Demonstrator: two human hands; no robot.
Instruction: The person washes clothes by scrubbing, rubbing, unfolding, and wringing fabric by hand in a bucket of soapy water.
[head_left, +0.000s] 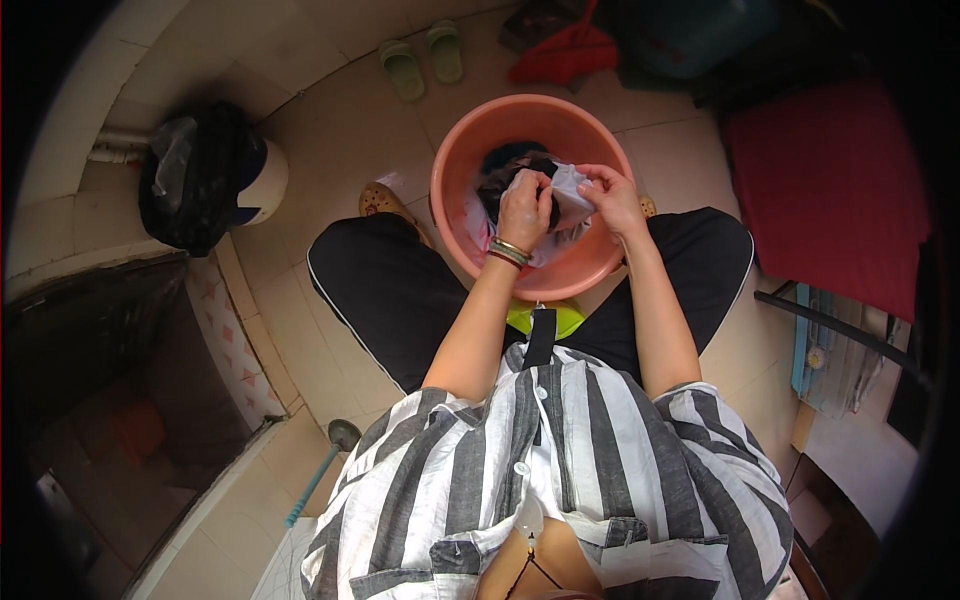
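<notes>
My left hand (523, 210), with bracelets at its wrist, is over a salmon-pink plastic basin (459, 225), its curled fingers on the left edge of a wet white cloth (574, 196). My right hand (616, 201) pinches the same cloth between thumb and fingers at its upper right. The cloth stretches between both hands, above the basin's contents. Beneath them lie dark wet fabric (491, 191) and a heap of pale, partly pink cloth (475, 221). My left fingertips are partly turned from view.
The basin stands on a tiled floor between my knees. Green slippers (427, 61) and a red dustpan (564, 58) lie beyond it. To the left a black plastic bag (199, 180) hangs by a white bucket (268, 180); a plunger (322, 465) is nearer. A red cloth (825, 187) covers something on the right.
</notes>
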